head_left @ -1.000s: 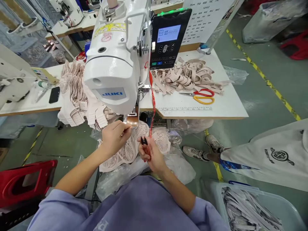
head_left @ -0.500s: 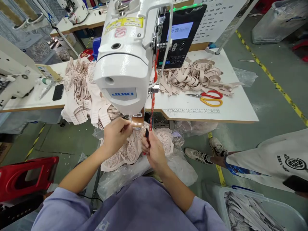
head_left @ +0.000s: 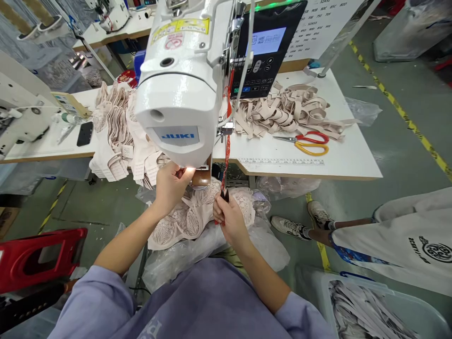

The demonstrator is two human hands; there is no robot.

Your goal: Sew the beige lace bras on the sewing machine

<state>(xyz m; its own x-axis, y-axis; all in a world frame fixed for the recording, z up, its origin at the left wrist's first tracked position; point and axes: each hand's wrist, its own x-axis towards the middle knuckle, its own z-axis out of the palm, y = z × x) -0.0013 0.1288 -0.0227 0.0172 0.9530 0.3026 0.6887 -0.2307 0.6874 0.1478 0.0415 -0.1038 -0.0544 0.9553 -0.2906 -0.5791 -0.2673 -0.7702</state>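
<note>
A white sewing machine (head_left: 178, 89) fills the middle of the view. My left hand (head_left: 169, 186) is closed under its head by the needle area, pinching the pale lace fabric (head_left: 183, 219) there. My right hand (head_left: 228, 219) is closed on small red-handled thread snips (head_left: 224, 195), whose black tip points up beside a red ribbon (head_left: 226, 160) hanging from the machine. The lace piece drapes from the machine down over clear plastic bags on my lap.
On the white table (head_left: 339, 157) lie a heap of beige straps (head_left: 293, 113) and red-yellow scissors (head_left: 307, 142). Stacked beige pieces (head_left: 116, 136) hang at the left, near a phone (head_left: 84, 133). Another person (head_left: 399, 235) stands at the right. A strip-filled bin (head_left: 370, 306) and red stool (head_left: 38, 259) flank me.
My left hand has risen closer under the machine head. My right hand with the snips has shifted slightly up and right to the hanging ribbon. The view has moved a little.
</note>
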